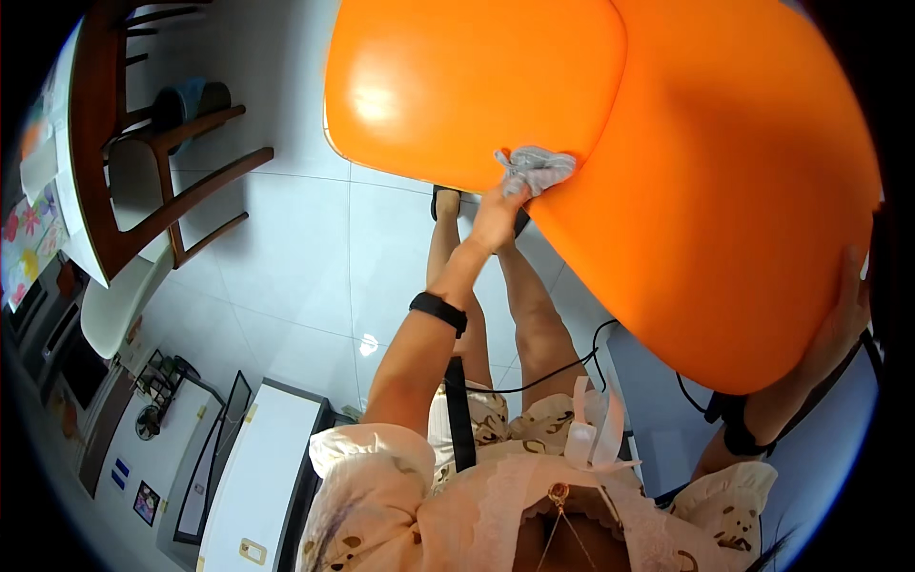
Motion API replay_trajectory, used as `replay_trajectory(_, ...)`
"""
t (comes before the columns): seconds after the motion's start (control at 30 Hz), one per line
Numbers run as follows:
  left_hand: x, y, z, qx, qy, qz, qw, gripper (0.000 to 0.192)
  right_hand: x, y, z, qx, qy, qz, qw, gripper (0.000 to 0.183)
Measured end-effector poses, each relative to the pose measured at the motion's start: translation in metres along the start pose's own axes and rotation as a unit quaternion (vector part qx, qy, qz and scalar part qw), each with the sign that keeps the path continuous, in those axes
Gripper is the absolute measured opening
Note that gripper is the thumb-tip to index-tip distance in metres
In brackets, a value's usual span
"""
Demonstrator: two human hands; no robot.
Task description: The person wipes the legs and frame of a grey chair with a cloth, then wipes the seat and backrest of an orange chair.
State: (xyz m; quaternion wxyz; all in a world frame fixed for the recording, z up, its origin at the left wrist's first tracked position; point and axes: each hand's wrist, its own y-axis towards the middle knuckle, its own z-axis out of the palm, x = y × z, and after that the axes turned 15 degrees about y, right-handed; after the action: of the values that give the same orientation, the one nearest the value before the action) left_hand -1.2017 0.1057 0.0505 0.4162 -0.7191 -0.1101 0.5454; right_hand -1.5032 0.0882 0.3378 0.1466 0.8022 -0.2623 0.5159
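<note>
An orange chair with a smooth, glossy surface fills the upper middle and right; its seat [457, 86] and backrest [715, 214] meet at a curved seam. Bunched in my left hand [504, 207] is a grey cloth [540, 168], pressed on the orange surface near the lower end of that seam. My right hand [847, 307] rests against the backrest's outer edge at the far right, its fingers partly in shadow. Whether it grips the edge is hard to see. Both wrists wear black bands.
A wooden chair [193, 193] and a table with a white edge [82, 200] stand at the left. A dark bin with a blue liner [189, 107] is near them. Black cables [543, 379] hang by my legs over the tiled floor [293, 236]. A white door [257, 457] is lower left.
</note>
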Motion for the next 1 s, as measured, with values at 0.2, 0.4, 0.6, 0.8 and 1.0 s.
replay_trajectory(0.2,-0.012,-0.033,-0.08,-0.258,-0.339,0.037,0.904,0.039,0.002,0.002,0.004,-0.032,-0.039,-0.041,0.998,0.045)
replay_trajectory(0.4,-0.009,-0.034,-0.181,-0.523,0.033,0.013,0.852,0.041,-0.001,0.002,0.009,-0.076,-0.04,-0.087,0.992,0.054)
replay_trajectory(0.6,0.004,0.035,-0.105,-0.451,0.309,0.05,0.836,0.066,0.004,0.003,-0.009,-0.074,-0.08,-0.05,0.993,0.054)
replay_trajectory(0.8,-0.002,-0.001,-0.005,-0.363,0.359,0.146,0.847,0.07,-0.003,0.005,-0.023,-0.097,-0.13,-0.023,0.986,0.052)
replay_trajectory(1.0,-0.061,-0.034,0.033,0.089,0.325,-0.111,0.935,0.047,0.001,0.008,-0.023,-0.105,-0.103,-0.018,0.989,0.052)
